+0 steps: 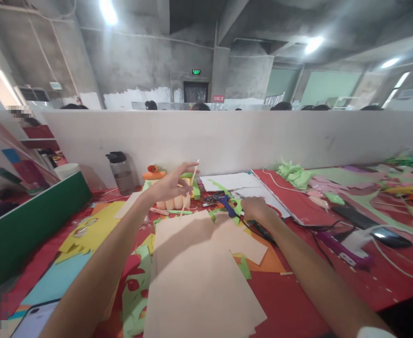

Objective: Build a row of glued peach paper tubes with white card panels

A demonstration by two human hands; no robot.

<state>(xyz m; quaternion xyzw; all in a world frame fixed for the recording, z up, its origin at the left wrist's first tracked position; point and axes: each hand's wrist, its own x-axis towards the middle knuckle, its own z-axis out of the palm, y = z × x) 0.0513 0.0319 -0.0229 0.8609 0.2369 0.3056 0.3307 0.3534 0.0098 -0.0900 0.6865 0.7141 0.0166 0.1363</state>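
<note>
My left hand [173, 185] is raised over the back of the worktop, with a thin pale stick [195, 172] held slantwise between its fingers. Under that hand lies a peach-coloured ridged piece [171, 202]. My right hand [254, 209] is curled closed just right of a blue glue gun [226, 204]; its fingertips are hidden, so what it grips, if anything, does not show. Large peach paper sheets [195, 272] lie in a stack between my forearms, with a smaller peach piece [250, 246] at their right side.
A grey bottle [120, 173] stands by the white partition [192, 136]. Cut green paper [136, 286], yellow paper [86, 230] and a phone [35, 319] lie left. To the right are a purple power strip [345, 251], cables and a black device [371, 225]. A green board [33, 230] borders the left.
</note>
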